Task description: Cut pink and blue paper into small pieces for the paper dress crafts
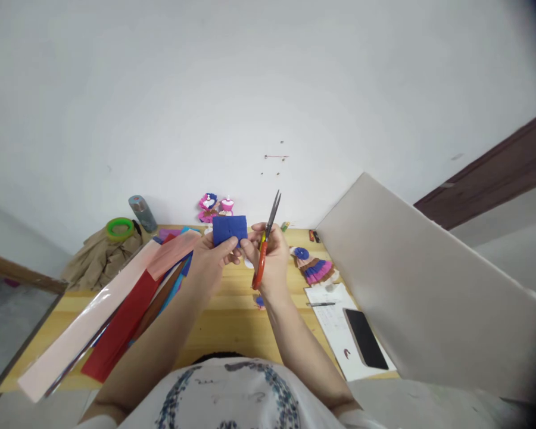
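A folded piece of dark blue crepe paper [230, 229] is held up above the table. My left hand [218, 250] pinches it from below, with the thumb on its front. My right hand [274, 247] has scissors with red-orange handles [259, 268] tucked in it, blades pointing up and away from the paper. The right thumb and fingertips also touch the paper's lower right corner. Below the hands, a small blue paper piece [259, 302] lies on the wooden table [223, 328].
Crepe paper strips [125, 322] cover the left side, near a flask [143, 213] and green tape roll [120, 229] on brown cloth. Paper figures [214, 205] stand by the wall. Right are a ruffled paper piece [317, 268], pen [322, 304], phone [365, 338] and white board [411, 274].
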`<state>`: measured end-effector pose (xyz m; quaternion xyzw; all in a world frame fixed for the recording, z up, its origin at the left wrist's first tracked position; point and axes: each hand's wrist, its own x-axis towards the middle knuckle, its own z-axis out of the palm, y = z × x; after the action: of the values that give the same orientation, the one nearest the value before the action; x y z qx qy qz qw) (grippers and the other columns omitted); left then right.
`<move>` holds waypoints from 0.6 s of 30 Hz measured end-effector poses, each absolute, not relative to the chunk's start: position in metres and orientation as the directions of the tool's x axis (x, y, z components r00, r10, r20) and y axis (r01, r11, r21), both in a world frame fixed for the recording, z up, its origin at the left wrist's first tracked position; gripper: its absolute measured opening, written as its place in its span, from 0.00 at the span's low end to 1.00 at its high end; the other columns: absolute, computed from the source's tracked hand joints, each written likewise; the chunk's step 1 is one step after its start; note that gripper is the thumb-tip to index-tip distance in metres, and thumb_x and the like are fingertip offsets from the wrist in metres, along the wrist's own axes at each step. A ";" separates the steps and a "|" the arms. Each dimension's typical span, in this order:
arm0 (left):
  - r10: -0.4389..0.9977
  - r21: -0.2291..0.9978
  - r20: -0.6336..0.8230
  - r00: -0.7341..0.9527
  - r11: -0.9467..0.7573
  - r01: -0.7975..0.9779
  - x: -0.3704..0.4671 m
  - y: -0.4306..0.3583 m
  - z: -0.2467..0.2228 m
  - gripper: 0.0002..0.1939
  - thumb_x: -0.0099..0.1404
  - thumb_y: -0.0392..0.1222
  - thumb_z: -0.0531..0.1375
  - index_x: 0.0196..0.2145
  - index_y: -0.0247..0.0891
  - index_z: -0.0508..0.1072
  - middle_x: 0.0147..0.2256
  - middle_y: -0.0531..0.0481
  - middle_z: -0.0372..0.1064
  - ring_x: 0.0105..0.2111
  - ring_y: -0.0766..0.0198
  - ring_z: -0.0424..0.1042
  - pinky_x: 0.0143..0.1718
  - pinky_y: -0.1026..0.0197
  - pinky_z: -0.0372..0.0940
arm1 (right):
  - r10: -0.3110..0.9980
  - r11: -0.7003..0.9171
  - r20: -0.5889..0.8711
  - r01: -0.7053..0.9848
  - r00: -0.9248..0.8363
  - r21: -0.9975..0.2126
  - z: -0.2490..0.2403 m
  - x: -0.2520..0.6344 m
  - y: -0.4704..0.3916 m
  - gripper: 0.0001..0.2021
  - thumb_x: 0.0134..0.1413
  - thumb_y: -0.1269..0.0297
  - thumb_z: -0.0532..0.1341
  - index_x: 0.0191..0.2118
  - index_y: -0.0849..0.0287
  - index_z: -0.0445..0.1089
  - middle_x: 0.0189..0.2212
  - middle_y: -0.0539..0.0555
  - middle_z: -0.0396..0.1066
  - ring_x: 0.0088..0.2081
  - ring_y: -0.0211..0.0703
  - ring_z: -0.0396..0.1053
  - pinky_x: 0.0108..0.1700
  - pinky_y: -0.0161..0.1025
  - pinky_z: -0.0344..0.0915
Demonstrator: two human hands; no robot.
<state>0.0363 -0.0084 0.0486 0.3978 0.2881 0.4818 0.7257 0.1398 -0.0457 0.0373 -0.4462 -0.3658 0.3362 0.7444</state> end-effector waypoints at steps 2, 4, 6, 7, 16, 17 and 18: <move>0.922 0.861 -0.031 0.386 0.221 -0.458 0.039 -0.006 0.056 0.12 0.46 0.42 0.71 0.25 0.33 0.74 0.21 0.51 0.70 0.21 0.69 0.66 0.23 0.65 0.63 | 0.812 0.399 0.260 -0.171 0.522 -0.901 0.043 0.141 -0.043 0.20 0.38 0.62 0.73 0.36 0.54 0.65 0.26 0.44 0.65 0.25 0.34 0.64 0.29 0.33 0.65; 0.916 0.873 -0.013 0.401 0.206 -0.443 0.040 -0.004 0.063 0.11 0.46 0.41 0.70 0.25 0.33 0.74 0.20 0.51 0.70 0.20 0.69 0.66 0.23 0.65 0.63 | 0.798 0.417 0.278 -0.157 0.535 -0.895 0.048 0.144 -0.042 0.20 0.38 0.62 0.74 0.36 0.54 0.65 0.27 0.44 0.65 0.26 0.34 0.64 0.29 0.33 0.65; 0.916 0.877 0.005 0.401 0.188 -0.441 0.041 -0.002 0.068 0.11 0.47 0.41 0.70 0.24 0.33 0.74 0.19 0.52 0.69 0.19 0.70 0.66 0.23 0.65 0.63 | 0.786 0.432 0.299 -0.136 0.541 -0.891 0.053 0.147 -0.041 0.20 0.38 0.62 0.74 0.37 0.54 0.65 0.26 0.45 0.66 0.25 0.33 0.63 0.28 0.32 0.64; 0.918 0.876 0.012 0.397 0.182 -0.447 0.041 -0.002 0.070 0.11 0.47 0.41 0.70 0.24 0.33 0.74 0.19 0.52 0.68 0.19 0.70 0.66 0.22 0.65 0.63 | 0.780 0.444 0.311 -0.131 0.544 -0.886 0.054 0.150 -0.042 0.20 0.39 0.61 0.73 0.37 0.54 0.65 0.26 0.44 0.66 0.23 0.32 0.62 0.26 0.32 0.62; 0.910 0.856 0.001 0.414 0.213 -0.471 0.044 0.006 0.088 0.14 0.45 0.42 0.72 0.28 0.31 0.76 0.22 0.49 0.73 0.23 0.68 0.70 0.25 0.65 0.66 | 0.896 0.406 0.320 -0.277 0.307 -0.871 0.032 0.160 -0.059 0.22 0.56 0.42 0.59 0.43 0.57 0.69 0.18 0.47 0.66 0.17 0.33 0.58 0.21 0.32 0.56; 0.909 0.858 0.001 0.418 0.214 -0.467 0.044 0.007 0.088 0.14 0.45 0.42 0.72 0.28 0.31 0.76 0.23 0.48 0.73 0.23 0.67 0.70 0.25 0.65 0.66 | 0.909 0.371 0.296 -0.247 0.294 -0.895 0.029 0.159 -0.061 0.23 0.56 0.42 0.59 0.44 0.58 0.69 0.18 0.47 0.66 0.17 0.33 0.58 0.21 0.32 0.56; 0.907 0.860 -0.003 0.421 0.217 -0.463 0.045 0.008 0.087 0.14 0.45 0.42 0.72 0.28 0.31 0.76 0.23 0.48 0.73 0.23 0.67 0.71 0.25 0.65 0.66 | 0.920 0.335 0.270 -0.213 0.284 -0.918 0.028 0.158 -0.063 0.24 0.56 0.42 0.60 0.45 0.58 0.70 0.19 0.47 0.66 0.17 0.33 0.58 0.21 0.32 0.56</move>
<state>0.0448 0.0083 0.0873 0.4162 0.2670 0.4671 0.7330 0.1585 -0.0634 0.0276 -0.4056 -0.4358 0.4099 0.6910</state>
